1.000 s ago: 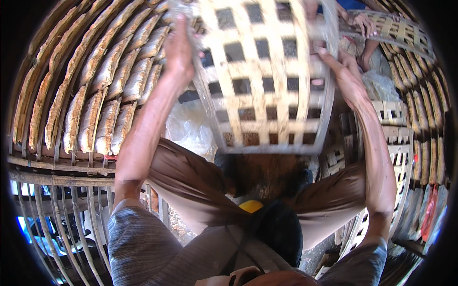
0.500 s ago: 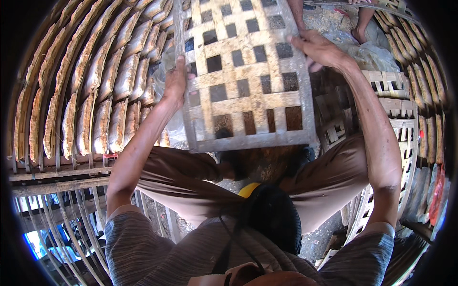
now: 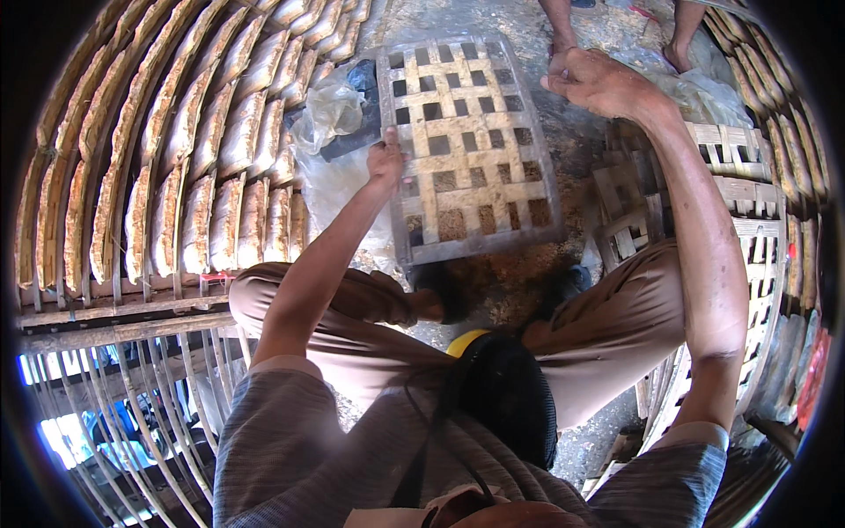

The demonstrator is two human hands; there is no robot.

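Observation:
A woven bamboo lattice rack (image 3: 458,104) in a weathered wooden frame is tilted in front of me, between and beyond my knees. My left hand (image 3: 387,160) grips the rack's left side rail, thumb on the upper face. My right hand (image 3: 603,86) is raised beyond the rack's right edge, apart from it, its fingers curled in with nothing seen in them. Crumbly brown debris (image 3: 576,211) lies on the floor beside and below the rack.
Rows of pale slabs with browned edges (image 3: 198,220) stand on slatted racks at the left. More lattice racks (image 3: 744,189) stand by my right knee. Clear plastic sheeting (image 3: 330,114) lies left of the rack. Another person's bare feet (image 3: 678,57) show at the far right.
My right hand has let go of the lattice rack and moved slightly up and right. The rack is lower and farther from me, with my left hand still on its left rail.

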